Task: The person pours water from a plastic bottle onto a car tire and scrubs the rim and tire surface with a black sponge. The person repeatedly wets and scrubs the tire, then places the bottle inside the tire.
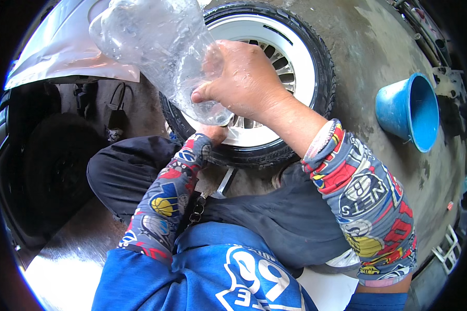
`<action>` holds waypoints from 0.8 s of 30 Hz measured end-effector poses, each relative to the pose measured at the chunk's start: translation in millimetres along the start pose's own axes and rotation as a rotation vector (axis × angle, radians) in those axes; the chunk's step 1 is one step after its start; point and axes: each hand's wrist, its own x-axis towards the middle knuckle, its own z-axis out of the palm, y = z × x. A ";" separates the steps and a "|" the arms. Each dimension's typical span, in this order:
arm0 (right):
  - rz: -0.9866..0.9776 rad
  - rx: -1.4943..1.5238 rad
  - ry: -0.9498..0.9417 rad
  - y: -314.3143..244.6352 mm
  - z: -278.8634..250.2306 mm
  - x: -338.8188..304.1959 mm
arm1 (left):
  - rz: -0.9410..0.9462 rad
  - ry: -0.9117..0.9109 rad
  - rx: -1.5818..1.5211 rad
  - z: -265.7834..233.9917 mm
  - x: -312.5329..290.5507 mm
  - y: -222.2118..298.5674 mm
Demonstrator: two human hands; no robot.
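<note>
A large, crumpled clear plastic bottle (161, 46) is tilted in my right hand (249, 78), whose thumb and fingers wrap round its lower right part. Beneath it lies a car wheel, with a black tyre (324, 67) around a white rim (302, 57) with slots at its centre. My left hand (213, 133) is at the rim's near left side, just below the bottle. The bottle and the hand's own angle hide its fingers. Beads of water show on my right hand and on the bottle's wall.
A blue bucket (392, 106) leans on its side on the concrete floor at the right. A silvery car panel (83, 46) juts in at the upper left, above a dark wheel well (52, 150). A metal bar (226, 181) lies between my knees. Pipes (425, 39) line the far right.
</note>
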 end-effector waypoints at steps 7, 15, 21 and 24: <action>0.003 -0.035 0.030 9.7 12.3 6.6 | 0.459 -0.019 -0.295 90.8 44.3 88.7; -0.027 -0.021 -0.055 13.0 4.8 19.2 | 0.456 0.214 0.068 22.2 5.2 -54.4; -0.002 -0.010 -0.029 18.5 -14.2 24.1 | 0.264 -0.479 0.034 90.5 66.7 33.4; 0.060 -0.041 -0.008 27.7 -16.9 20.9 | 0.445 -0.181 -0.405 121.4 78.1 76.6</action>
